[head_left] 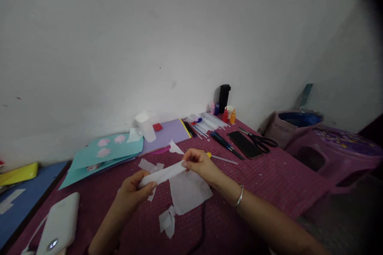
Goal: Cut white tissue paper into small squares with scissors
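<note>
At the far left, a blue board (44, 183) ends in a dark edge beside the maroon tablecloth (269, 183), where a white power bank (61, 217) lies. Behind, a turquoise card (119, 149) slants toward the wall. The left hand (133, 189) grips the left end of a folded white paper strip (163, 174) between thumb and fingers; the strip spans the two hands, its right end higher in view. Below it lie a crumpled paper scrap (168, 221) and a white sheet (190, 193), whose edges sit well inside the table's border. The right hand (200, 163) pinches the strip's other end with its fingertips. Cloth shows between this wrist and the blue cutter (224, 143), phone (245, 144) and black scissors (260, 142), leaving the forearm some room; farther right, the table edge runs near a pink stool (335, 159).
</note>
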`<control>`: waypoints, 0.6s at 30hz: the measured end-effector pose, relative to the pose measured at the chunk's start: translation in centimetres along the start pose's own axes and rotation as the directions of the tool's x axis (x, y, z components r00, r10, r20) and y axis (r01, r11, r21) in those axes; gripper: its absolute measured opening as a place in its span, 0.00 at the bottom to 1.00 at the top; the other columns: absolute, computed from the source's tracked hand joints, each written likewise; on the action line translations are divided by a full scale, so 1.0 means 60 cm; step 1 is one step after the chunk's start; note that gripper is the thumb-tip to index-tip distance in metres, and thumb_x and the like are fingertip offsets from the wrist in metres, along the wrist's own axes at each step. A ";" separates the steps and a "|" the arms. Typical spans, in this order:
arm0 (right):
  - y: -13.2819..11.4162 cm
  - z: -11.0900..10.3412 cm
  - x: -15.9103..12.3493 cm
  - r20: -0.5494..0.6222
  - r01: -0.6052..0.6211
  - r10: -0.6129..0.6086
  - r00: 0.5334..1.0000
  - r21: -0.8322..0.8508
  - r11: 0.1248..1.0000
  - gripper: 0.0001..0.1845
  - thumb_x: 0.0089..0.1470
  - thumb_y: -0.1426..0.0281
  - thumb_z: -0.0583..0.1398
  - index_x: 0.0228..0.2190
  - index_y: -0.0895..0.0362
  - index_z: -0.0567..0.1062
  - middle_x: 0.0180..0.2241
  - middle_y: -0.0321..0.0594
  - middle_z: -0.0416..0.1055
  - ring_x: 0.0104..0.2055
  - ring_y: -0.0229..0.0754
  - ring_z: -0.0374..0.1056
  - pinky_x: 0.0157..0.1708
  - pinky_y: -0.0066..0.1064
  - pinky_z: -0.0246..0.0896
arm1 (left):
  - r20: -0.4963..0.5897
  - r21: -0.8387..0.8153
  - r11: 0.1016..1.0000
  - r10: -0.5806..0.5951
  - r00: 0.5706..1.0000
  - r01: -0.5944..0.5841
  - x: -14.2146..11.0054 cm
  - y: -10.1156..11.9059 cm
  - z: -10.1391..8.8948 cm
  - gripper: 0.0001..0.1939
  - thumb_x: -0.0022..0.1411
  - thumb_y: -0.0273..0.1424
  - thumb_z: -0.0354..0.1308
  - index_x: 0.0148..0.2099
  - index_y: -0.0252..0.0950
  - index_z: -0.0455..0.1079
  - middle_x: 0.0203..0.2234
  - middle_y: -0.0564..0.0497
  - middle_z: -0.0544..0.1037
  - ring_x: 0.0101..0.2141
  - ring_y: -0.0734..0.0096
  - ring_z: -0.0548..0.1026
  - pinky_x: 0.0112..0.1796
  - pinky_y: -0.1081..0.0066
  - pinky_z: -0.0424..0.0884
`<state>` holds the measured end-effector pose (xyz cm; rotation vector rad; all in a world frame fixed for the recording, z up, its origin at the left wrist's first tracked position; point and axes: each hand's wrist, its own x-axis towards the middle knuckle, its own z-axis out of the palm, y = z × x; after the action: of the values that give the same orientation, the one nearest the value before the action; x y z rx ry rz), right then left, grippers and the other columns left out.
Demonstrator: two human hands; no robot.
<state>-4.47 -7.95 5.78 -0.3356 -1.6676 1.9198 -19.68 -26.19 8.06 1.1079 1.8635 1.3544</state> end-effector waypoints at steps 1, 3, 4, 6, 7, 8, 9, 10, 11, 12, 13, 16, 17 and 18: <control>-0.001 -0.001 -0.001 -0.007 0.021 -0.021 1.000 0.001 1.000 0.12 0.40 0.66 0.66 0.24 0.58 0.69 0.22 0.30 0.66 0.23 0.32 0.61 0.26 0.26 0.56 | -0.076 -0.021 1.000 0.011 0.997 -0.012 -0.002 -0.004 -0.004 0.13 0.51 0.38 0.62 0.23 0.36 0.66 0.14 0.58 0.65 0.17 0.77 0.61 0.20 0.77 0.57; -0.002 -0.003 -0.002 -0.019 0.054 -0.054 0.998 -0.003 0.999 0.10 0.41 0.68 0.65 0.24 0.58 0.70 0.22 0.30 0.66 0.24 0.33 0.61 0.27 0.26 0.57 | -0.208 -0.089 0.995 0.030 0.978 -0.049 -0.005 -0.009 -0.006 0.12 0.50 0.37 0.64 0.23 0.36 0.67 0.15 0.58 0.67 0.19 0.77 0.62 0.21 0.77 0.58; -0.002 -0.003 -0.002 -0.028 0.067 -0.067 0.997 -0.003 0.998 0.09 0.42 0.68 0.65 0.24 0.58 0.70 0.22 0.30 0.66 0.24 0.33 0.61 0.27 0.26 0.57 | -0.255 -0.141 0.988 0.031 0.966 -0.069 -0.005 -0.011 -0.004 0.12 0.50 0.37 0.64 0.24 0.36 0.67 0.16 0.58 0.68 0.19 0.77 0.63 0.21 0.77 0.58; 0.001 -0.003 -0.001 -0.045 0.081 -0.081 0.996 -0.003 0.997 0.07 0.42 0.70 0.64 0.24 0.57 0.70 0.22 0.30 0.65 0.24 0.33 0.61 0.27 0.26 0.57 | -0.317 -0.249 0.964 0.009 0.949 -0.092 -0.004 -0.014 0.003 0.10 0.49 0.35 0.64 0.27 0.37 0.68 0.17 0.58 0.69 0.19 0.77 0.64 0.21 0.77 0.59; 0.002 -0.003 -0.001 -0.048 0.082 -0.082 0.995 -0.001 0.997 0.06 0.42 0.70 0.63 0.23 0.57 0.70 0.21 0.30 0.65 0.24 0.33 0.61 0.27 0.26 0.57 | -0.332 -0.295 0.950 -0.005 0.943 -0.099 -0.002 -0.014 0.008 0.08 0.49 0.33 0.64 0.28 0.37 0.68 0.17 0.58 0.70 0.19 0.77 0.65 0.21 0.78 0.60; 0.004 -0.003 0.000 -0.050 0.080 -0.080 0.996 0.002 0.997 0.06 0.42 0.71 0.63 0.23 0.57 0.70 0.21 0.30 0.65 0.24 0.33 0.61 0.27 0.26 0.57 | -0.338 -0.334 0.937 -0.016 0.941 -0.104 0.001 -0.015 0.013 0.07 0.48 0.31 0.64 0.28 0.37 0.68 0.16 0.58 0.70 0.19 0.77 0.65 0.21 0.78 0.60; 0.006 -0.004 0.001 -0.051 0.075 -0.075 0.996 0.006 0.997 0.05 0.42 0.71 0.63 0.23 0.57 0.70 0.22 0.30 0.65 0.24 0.33 0.61 0.27 0.27 0.58 | -0.336 -0.366 0.924 -0.021 0.942 -0.110 0.004 -0.015 0.018 0.05 0.46 0.28 0.63 0.28 0.37 0.68 0.16 0.58 0.70 0.19 0.77 0.65 0.22 0.78 0.60; 0.008 -0.004 0.001 -0.054 0.068 -0.067 0.996 0.010 0.998 0.05 0.41 0.71 0.62 0.23 0.57 0.70 0.22 0.30 0.65 0.24 0.33 0.61 0.27 0.27 0.58 | -0.327 -0.390 0.913 -0.018 0.945 -0.118 0.007 -0.014 0.022 0.05 0.45 0.26 0.61 0.28 0.38 0.69 0.16 0.58 0.70 0.20 0.76 0.66 0.22 0.78 0.60; 0.010 -0.005 0.002 -0.055 0.057 -0.056 0.997 0.014 0.998 0.05 0.41 0.71 0.62 0.23 0.57 0.70 0.22 0.30 0.65 0.25 0.33 0.61 0.27 0.27 0.58 | -0.315 -0.409 0.903 -0.007 0.949 -0.129 0.011 -0.014 0.025 0.06 0.44 0.24 0.60 0.27 0.38 0.69 0.17 0.59 0.71 0.21 0.76 0.67 0.23 0.77 0.60; 0.013 -0.006 0.004 -0.058 0.045 -0.044 0.997 0.016 0.999 0.05 0.41 0.71 0.62 0.23 0.57 0.70 0.23 0.30 0.65 0.25 0.33 0.61 0.27 0.27 0.58 | -0.299 -0.419 0.897 0.008 0.954 -0.139 0.014 -0.013 0.028 0.06 0.43 0.23 0.59 0.27 0.38 0.69 0.17 0.59 0.71 0.21 0.76 0.67 0.24 0.77 0.61; 0.017 -0.007 0.005 -0.061 0.036 -0.035 0.998 0.008 0.999 0.05 0.41 0.71 0.62 0.23 0.57 0.69 0.23 0.30 0.65 0.24 0.33 0.61 0.27 0.26 0.58 | -0.283 -0.421 0.895 0.027 0.959 -0.149 0.017 -0.012 0.030 0.06 0.44 0.23 0.58 0.27 0.38 0.70 0.18 0.59 0.71 0.22 0.76 0.68 0.25 0.76 0.62; 0.026 -0.013 0.010 -0.055 0.020 -0.023 0.998 -0.045 0.999 0.04 0.42 0.71 0.60 0.23 0.57 0.68 0.22 0.30 0.63 0.24 0.34 0.60 0.27 0.27 0.58 | -0.244 -0.328 0.928 0.099 0.965 -0.178 0.021 -0.007 0.033 0.02 0.51 0.27 0.59 0.29 0.39 0.71 0.19 0.57 0.72 0.24 0.74 0.69 0.28 0.74 0.64; 0.028 -0.016 0.012 -0.053 0.017 -0.021 0.998 -0.066 0.998 0.04 0.43 0.70 0.59 0.23 0.57 0.68 0.22 0.30 0.63 0.24 0.34 0.60 0.27 0.27 0.58 | -0.233 -0.260 0.947 0.127 0.964 -0.187 0.021 -0.005 0.034 0.02 0.53 0.29 0.58 0.29 0.38 0.71 0.20 0.56 0.72 0.24 0.73 0.69 0.28 0.73 0.64; 0.029 -0.017 0.013 -0.054 0.013 -0.017 0.998 -0.080 0.997 0.03 0.43 0.71 0.59 0.24 0.57 0.68 0.23 0.31 0.63 0.25 0.35 0.60 0.28 0.28 0.58 | -0.221 -0.179 0.964 0.157 0.963 -0.199 0.021 -0.002 0.036 0.04 0.55 0.30 0.58 0.28 0.38 0.71 0.20 0.55 0.72 0.25 0.72 0.69 0.29 0.72 0.65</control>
<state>-5.00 -6.75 4.05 -0.4014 -1.7097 1.8202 -18.56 -24.11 7.28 1.0879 1.7511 1.7774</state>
